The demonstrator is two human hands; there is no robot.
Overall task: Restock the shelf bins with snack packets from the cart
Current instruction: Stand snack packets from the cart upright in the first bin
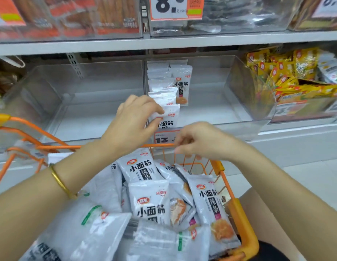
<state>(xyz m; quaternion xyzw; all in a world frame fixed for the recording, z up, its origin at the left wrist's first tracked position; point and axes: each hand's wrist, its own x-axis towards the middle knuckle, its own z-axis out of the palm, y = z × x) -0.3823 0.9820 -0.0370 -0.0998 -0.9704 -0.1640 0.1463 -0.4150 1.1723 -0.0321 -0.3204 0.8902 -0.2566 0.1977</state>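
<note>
Left hand at the shelf bin, right hand over the cart.
I see the left hand (133,119) with its fingers pinching the front snack packet (169,117) of an upright row in the clear middle bin (239,102). The right hand (201,142) hovers at the orange cart (237,213) rim, fingers loosely curled and holding nothing. More packets (150,202) lie heaped in the cart.

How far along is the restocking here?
Early. Done: one row of packets stands in the middle bin. In hand: the left hand pinches a packet at that row's front; the right hand holds nothing. Left: a pile fills the cart.
</note>
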